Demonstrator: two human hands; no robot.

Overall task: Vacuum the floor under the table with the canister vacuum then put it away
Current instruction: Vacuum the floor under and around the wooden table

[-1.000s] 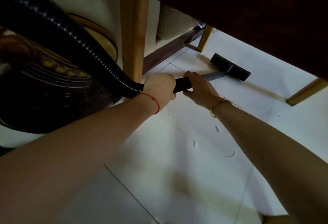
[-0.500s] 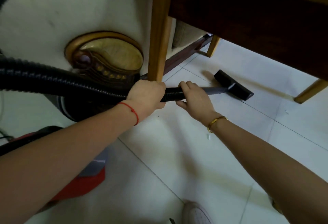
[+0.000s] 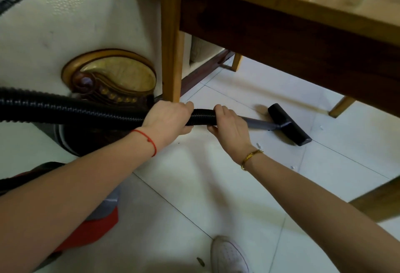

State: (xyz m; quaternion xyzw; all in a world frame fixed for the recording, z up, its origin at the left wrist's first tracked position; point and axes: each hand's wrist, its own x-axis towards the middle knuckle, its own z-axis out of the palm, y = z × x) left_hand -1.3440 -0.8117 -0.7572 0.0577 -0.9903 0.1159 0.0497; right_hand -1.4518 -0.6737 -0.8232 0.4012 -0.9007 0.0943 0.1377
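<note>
Far left, low: red and grey canister vacuum body (image 3: 95, 225) sits on the pale tiled floor (image 3: 194, 186) beside my left forearm, more of it showing than a second ago because my head has come up and back from under the table. Black ribbed hose (image 3: 75, 111) runs from the left edge straight across. My left hand (image 3: 167, 119) wraps fully round it, fingers curled over the top, just below the light wooden table leg (image 3: 172, 56). A short bare stretch of hose, then my right hand (image 3: 227, 126), also curled round the hose end where the grey wand (image 3: 257, 123) begins. Both grips closed tight on the hose. The wand now lies shorter ahead of my right fingers; the flat black floor nozzle (image 3: 289, 126) has drawn back toward me and rests flat on the tile, under the near edge of the dark-aproned wooden table (image 3: 281, 41). I judge a pull stroke finishing. White scraps (image 3: 258, 144) remain just beside the nozzle and further right, so sweeping isn't done; stowing comes later.
</note>
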